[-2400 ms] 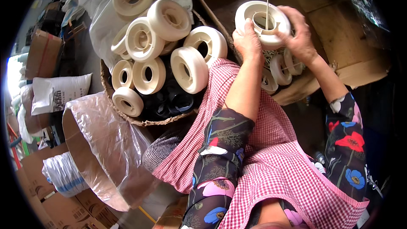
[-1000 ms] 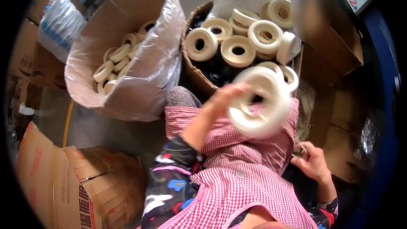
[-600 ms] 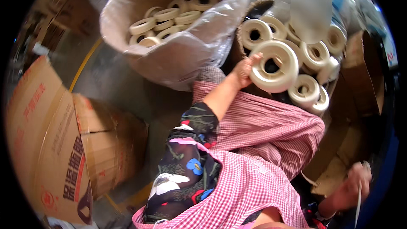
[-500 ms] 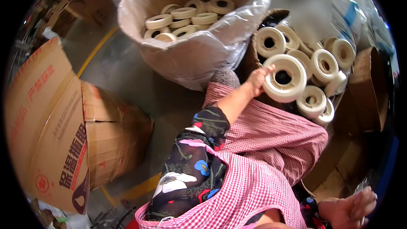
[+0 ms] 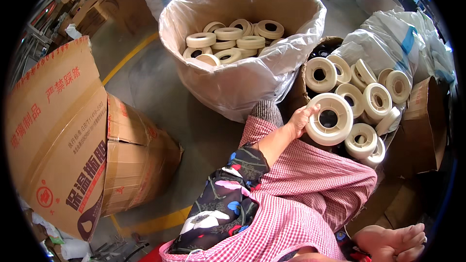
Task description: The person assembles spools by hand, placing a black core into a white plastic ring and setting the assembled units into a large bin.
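Observation:
My left hand (image 5: 297, 122) grips the left edge of a cream plastic ring (image 5: 324, 134) with a wide flange and a round centre hole. The ring is tilted toward me above my left thigh, at the near edge of a carton (image 5: 301, 83) heaped with similar cream rings (image 5: 376, 101). At the lower right my right hand (image 5: 391, 243) is turned up with its fingers curled together. Whatever lies in those fingers, if anything, is hidden. A large bin lined with clear plastic (image 5: 233, 90) stands ahead, holding many flatter cream rings (image 5: 250, 42).
On the left stands a big opened cardboard box (image 5: 58, 140). White woven sacks (image 5: 383, 43) lean behind the ring carton, and a cardboard flap (image 5: 417, 126) rises at its right. A red-checked apron (image 5: 310, 165) covers my lap. Yellow lines (image 5: 127, 60) mark the grey floor.
The view has shifted, so the scene sits lower in it. My left hand keeps hold of the ring, now tilted slightly differently. My right hand's fingers look a little more curled.

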A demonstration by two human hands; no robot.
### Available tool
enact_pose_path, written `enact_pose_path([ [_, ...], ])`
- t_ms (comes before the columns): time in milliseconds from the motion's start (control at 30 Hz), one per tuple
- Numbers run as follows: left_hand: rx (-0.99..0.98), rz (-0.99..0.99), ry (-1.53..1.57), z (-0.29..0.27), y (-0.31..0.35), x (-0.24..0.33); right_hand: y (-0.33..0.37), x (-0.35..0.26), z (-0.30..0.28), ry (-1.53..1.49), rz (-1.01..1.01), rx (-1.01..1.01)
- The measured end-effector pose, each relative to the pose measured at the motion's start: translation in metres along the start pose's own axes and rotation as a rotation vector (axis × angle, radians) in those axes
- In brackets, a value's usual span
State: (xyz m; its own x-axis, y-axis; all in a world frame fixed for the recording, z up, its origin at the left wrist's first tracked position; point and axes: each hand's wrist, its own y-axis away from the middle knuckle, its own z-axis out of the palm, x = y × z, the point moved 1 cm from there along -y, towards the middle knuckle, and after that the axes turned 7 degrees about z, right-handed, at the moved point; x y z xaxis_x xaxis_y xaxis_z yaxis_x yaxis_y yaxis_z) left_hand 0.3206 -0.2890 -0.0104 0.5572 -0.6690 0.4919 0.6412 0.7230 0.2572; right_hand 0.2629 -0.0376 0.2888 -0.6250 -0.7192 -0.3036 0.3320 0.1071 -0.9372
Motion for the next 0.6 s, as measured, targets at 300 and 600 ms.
enact_pose_path([
  [300, -0.053, -0.008, -0.065, 0.000, -0.001, -0.006, 0.003, -0.011, -0.003, 0.024, 0.166, 0.028],
  [600, -0.085, 0.001, -0.123, -0.008, -0.001, -0.011, 0.007, -0.015, -0.002, 0.144, 0.093, 0.090],
])
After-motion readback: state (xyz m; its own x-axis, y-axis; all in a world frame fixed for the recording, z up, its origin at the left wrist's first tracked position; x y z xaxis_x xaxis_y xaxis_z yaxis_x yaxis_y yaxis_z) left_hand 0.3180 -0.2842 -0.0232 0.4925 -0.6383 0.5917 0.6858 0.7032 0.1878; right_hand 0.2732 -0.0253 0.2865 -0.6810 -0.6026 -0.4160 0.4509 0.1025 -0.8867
